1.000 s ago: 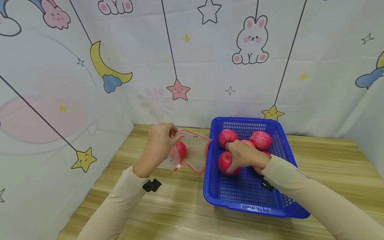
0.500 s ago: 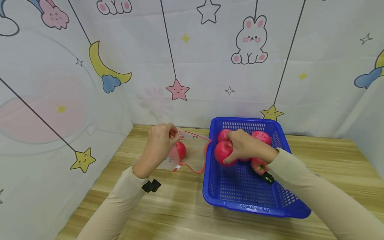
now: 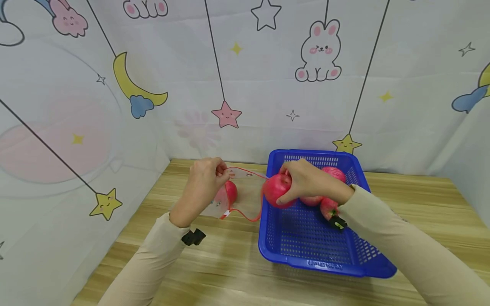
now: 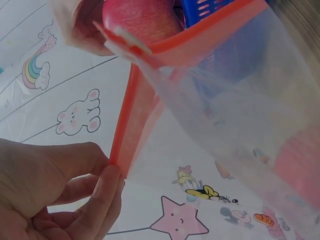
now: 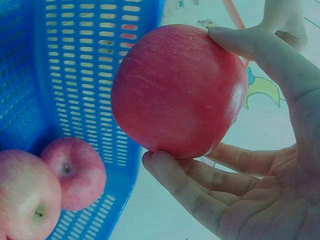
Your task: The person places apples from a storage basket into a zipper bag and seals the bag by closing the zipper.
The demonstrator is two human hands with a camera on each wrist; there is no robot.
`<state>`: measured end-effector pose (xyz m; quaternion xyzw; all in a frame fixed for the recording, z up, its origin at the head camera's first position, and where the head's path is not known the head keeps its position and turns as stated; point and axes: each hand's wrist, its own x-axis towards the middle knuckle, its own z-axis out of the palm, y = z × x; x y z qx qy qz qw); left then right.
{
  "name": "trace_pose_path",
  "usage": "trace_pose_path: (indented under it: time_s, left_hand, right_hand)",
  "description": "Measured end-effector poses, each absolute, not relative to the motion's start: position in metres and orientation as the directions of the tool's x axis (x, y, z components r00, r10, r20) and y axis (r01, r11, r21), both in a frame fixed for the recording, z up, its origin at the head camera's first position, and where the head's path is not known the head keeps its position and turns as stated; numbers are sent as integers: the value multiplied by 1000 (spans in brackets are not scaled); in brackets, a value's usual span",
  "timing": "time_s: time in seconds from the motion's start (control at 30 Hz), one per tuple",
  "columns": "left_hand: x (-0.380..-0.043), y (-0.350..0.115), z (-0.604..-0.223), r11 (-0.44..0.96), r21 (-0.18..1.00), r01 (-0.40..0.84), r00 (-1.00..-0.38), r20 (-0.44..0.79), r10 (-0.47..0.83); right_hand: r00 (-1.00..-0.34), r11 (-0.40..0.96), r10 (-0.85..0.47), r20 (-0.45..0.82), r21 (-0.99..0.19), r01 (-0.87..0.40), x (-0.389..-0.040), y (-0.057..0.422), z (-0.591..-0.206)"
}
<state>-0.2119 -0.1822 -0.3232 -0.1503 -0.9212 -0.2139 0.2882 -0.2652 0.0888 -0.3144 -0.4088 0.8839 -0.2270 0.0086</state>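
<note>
My left hand (image 3: 204, 185) pinches the orange-red edge of a clear zipper bag (image 4: 122, 130), whose mouth is spread toward the basket. Cartoon prints show on its plastic. One red apple (image 3: 231, 193) lies inside the bag. With thumb and fingertips, my right hand (image 3: 311, 180) grips another red apple (image 5: 177, 92), raised over the left rim of the blue plastic basket (image 3: 329, 270). In the head view this apple overlaps the right side of the bag's mouth. The left wrist view shows it just beyond the orange edge.
Several more apples (image 5: 75, 172) lie in the back half of the basket, partly hidden by my right arm. A wooden table (image 3: 214, 263) carries bag and basket. A white printed curtain (image 3: 260, 93) hangs directly behind.
My right hand has lifted the apple from among the others and carried it left to the basket's rim near the bag. The left hand and bag stay in place.
</note>
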Motion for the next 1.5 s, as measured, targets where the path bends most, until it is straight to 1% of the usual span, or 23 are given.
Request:
trace_pose_path:
  time_s: [0.3, 0.43, 0.57, 0.7, 0.83, 0.97, 1.1, 1.27, 1.5]
  left_hand:
    - [-211, -181, -323, 866, 310, 393, -794, 589, 149]
    - [-211, -181, -322, 868, 309, 388, -797, 586, 147]
    - [-212, -181, -322, 867, 314, 386, -801, 580, 147]
    - [-212, -181, -322, 868, 310, 388, -803, 577, 153]
    - [-213, -181, -325, 869, 310, 386, -803, 577, 151]
    - [-214, -182, -327, 867, 316, 385, -806, 574, 148]
    - [-213, -180, -326, 863, 322, 388, -812, 563, 155]
    - [-214, -180, -327, 864, 324, 385, -823, 545, 162]
    - [-214, -179, -327, 862, 323, 390, -821, 546, 167]
  right_hand:
    - [-705, 586, -701, 110, -474, -657, -256, 65, -301]
    - [-729, 600, -672, 127, -483, -638, -253, 46, -300]
    - [-759, 598, -633, 151, -527, -604, -249, 27, -302]
    - [-783, 592, -594, 185, -559, -581, -246, 21, -302]
    - [-772, 577, -592, 229, -549, -605, -247, 27, -302]
    - [-764, 572, -603, 229, -543, -615, -252, 38, -303]
    - [-779, 597, -593, 204, -538, -595, -256, 50, -304]
    - [-813, 638, -553, 182, -535, -554, -262, 67, -307]
    - [-852, 701, -507, 133, -512, -497, -273, 86, -316]
